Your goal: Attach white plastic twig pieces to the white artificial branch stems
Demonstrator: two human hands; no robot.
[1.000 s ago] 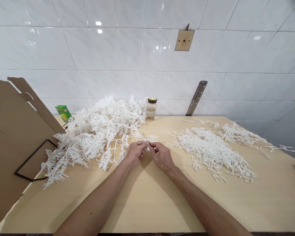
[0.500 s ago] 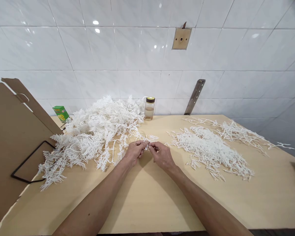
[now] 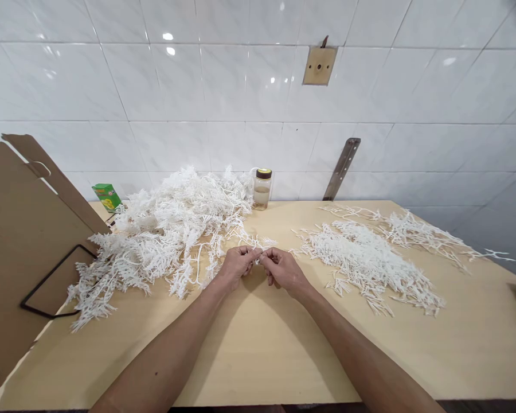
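My left hand [image 3: 237,266] pinches a small white branching sprig [image 3: 257,261] in front of me, over the middle of the table. Thumb and forefinger of my right hand [image 3: 281,268] close on the same sprig from the other side, the fingertips nearly meeting. Much of the sprig is hidden by my fingers. To the left, a large tangled heap of white branching sprigs [image 3: 176,212] reaches close to my left hand. A flatter pile of short white sprigs [image 3: 365,261] lies to the right of my right hand.
Thin, barer white stems [image 3: 425,235] lie behind the right pile. A jar with a dark lid [image 3: 262,190] and a green box [image 3: 105,198] stand near the tiled wall. Cardboard [image 3: 30,246] with a black metal frame [image 3: 47,315] borders the left; a metal bracket [image 3: 341,169] leans at the back.
My right hand has shifted slightly and its fingers have curled a little more at the sprig. The left hand and the piles look the same.
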